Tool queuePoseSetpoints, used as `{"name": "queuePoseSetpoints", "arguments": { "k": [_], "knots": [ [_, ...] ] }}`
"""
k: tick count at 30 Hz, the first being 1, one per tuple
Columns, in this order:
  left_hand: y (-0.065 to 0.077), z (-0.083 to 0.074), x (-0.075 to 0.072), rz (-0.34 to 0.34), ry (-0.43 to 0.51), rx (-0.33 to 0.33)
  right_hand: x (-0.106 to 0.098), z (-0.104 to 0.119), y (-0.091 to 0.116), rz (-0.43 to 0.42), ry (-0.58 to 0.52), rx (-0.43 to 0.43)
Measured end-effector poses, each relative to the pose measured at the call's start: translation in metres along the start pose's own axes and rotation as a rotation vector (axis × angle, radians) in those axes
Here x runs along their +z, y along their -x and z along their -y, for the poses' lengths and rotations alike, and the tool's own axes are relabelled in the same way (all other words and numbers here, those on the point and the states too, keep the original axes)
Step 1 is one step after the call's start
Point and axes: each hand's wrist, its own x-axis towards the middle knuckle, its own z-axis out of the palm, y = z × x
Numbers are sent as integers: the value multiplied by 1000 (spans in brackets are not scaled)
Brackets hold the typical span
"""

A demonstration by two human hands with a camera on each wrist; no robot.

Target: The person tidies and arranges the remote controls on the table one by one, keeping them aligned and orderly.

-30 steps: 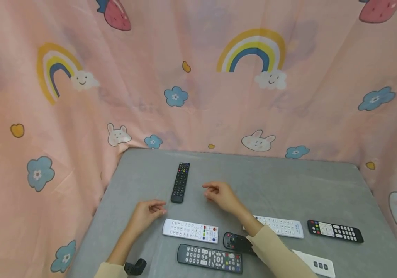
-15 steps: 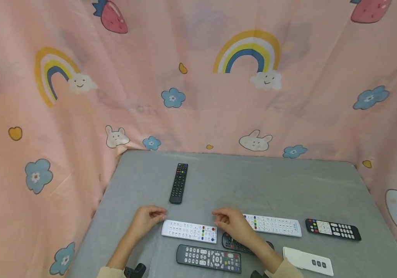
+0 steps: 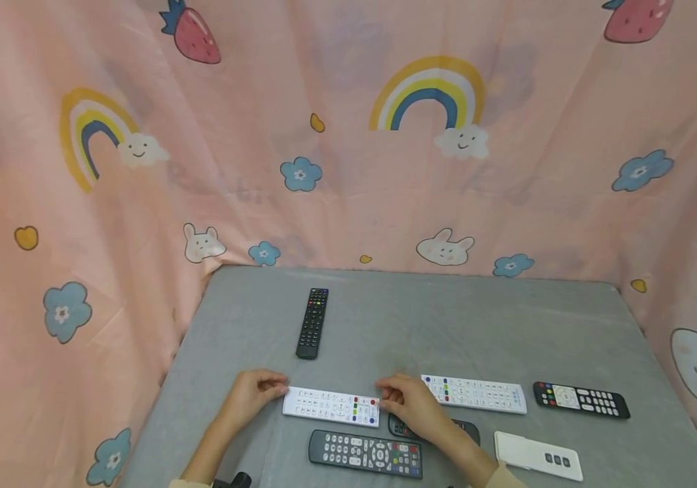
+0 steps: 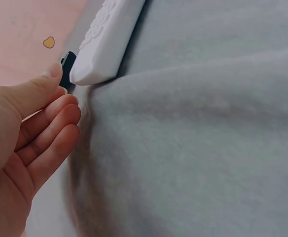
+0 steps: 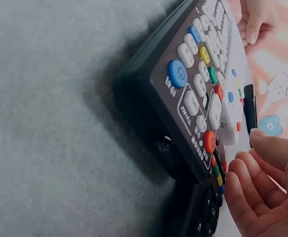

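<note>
A white remote control lies crosswise on the grey table between the two hands. At its left end is my left hand, thumb and fingertips close to the edge; in the left wrist view a small gap seems to separate them from the remote. My right hand hovers by the right end, its fingers loosely bent, with contact there unclear. Beneath the right hand and forearm, a black remote is partly hidden. The dark grey remote lies just in front of the white one and looms large in the right wrist view.
Farther back, a black remote points away from me. To the right lie a second white remote, a black remote with a white panel and a white remote with few buttons. A pink patterned curtain hangs behind the table.
My right hand has come back toward me, from above the table's middle to the white remote's right end. My left hand has lowered slightly toward the left end. The remotes keep their places.
</note>
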Motion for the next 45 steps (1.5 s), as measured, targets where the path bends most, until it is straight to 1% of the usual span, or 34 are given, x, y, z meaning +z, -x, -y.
{"name": "queuePoseSetpoints", "arguments": {
  "k": [3,7,12,17,23,30,35,41,45],
  "knots": [
    [6,1,0,-1,8,-25,0,-1,-1,4,18,-1],
    [14,2,0,-2,15,-28,0,-2,-2,15,31,3],
    [20,2,2,25,37,-26,0,-2,-4,42,27,8],
    [21,4,4,50,35,-39,2,-3,-7,71,4,25],
    [23,5,5,67,27,-31,3,-4,-7,70,-2,40],
    [22,7,4,98,23,-47,3,-3,-8,84,3,44],
    [22,7,3,118,49,-22,4,-2,-9,80,-2,51],
    [20,6,4,134,34,19,5,2,-8,69,-3,69],
    [20,9,4,160,62,41,6,2,-8,69,16,54]
  ]
}}
